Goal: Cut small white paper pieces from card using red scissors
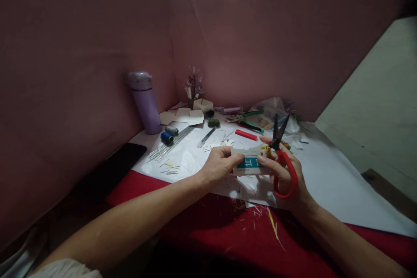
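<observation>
Red-handled scissors (282,156) are gripped in my right hand (286,178), blades open, while my left hand (219,166) pinches the small card (248,164); the blades may nick my near fingers.

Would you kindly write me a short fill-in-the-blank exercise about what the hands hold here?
1. The right hand holds scissors with ____ handles.
2. Both hands grip a small white and ____ card.
3. The left hand pinches the card's ____ end.
4. The bottle by the wall is ____.

Missing words: red; teal; left; purple
</observation>
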Available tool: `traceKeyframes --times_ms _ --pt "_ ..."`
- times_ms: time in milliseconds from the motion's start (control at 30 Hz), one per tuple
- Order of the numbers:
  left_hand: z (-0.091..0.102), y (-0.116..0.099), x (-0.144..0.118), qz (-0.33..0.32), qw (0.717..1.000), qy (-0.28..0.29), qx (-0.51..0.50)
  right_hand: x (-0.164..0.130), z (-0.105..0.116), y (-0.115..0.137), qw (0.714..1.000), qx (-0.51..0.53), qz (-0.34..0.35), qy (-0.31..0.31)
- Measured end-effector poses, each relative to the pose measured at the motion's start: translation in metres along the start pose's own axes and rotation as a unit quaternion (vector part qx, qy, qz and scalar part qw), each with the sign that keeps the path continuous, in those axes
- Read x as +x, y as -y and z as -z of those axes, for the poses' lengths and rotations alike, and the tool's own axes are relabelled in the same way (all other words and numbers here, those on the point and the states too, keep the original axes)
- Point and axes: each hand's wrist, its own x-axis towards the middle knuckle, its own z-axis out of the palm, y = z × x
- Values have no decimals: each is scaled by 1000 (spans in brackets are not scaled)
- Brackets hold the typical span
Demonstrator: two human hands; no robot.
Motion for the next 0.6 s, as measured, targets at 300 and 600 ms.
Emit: traceKeyframes --times_ms 300,600 --pt "-1 0 -2 -23 1000 8 19 -2 -2 5 999 -13 -3 -46" --pt "1 3 -1 -19 998 22 -50 -4 -1 2 999 -30 20 -37"
